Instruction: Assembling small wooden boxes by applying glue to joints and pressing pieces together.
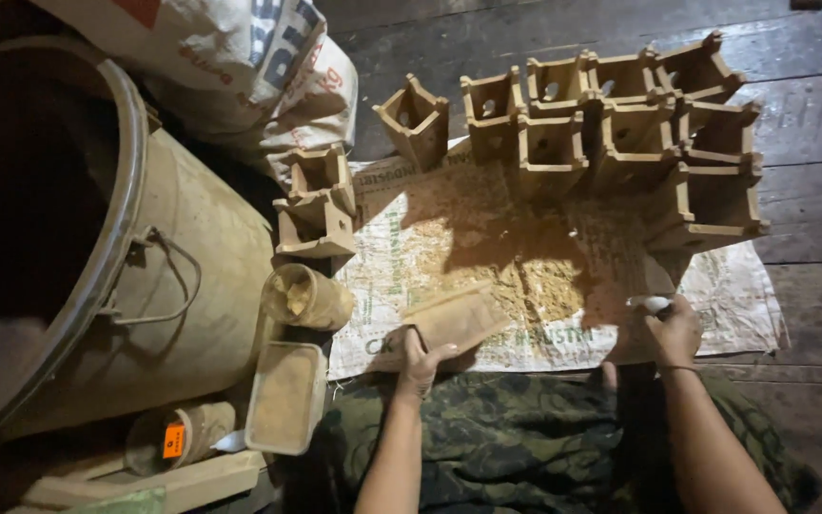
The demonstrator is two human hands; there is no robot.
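Note:
My left hand (418,360) grips the near end of a flat brown rectangular slab (459,317) that lies on a printed sack sheet (744,305) dusted with sawdust. My right hand (675,333) is closed around a small white object (650,304) at the sheet's near right part. Beyond the hands, a cluster of several square open wooden boxes (620,133) with round holes stands along the sheet's far edge. My camouflage trousers (506,438) fill the near foreground.
A big beige metal drum (173,257) stands at left, with filled sacks (230,57) behind it. Two more wooden boxes (316,205), a cup of sawdust (304,297), a rectangular tub (284,397) and a jar (178,434) lie beside it. Dark plank floor (811,124) surrounds.

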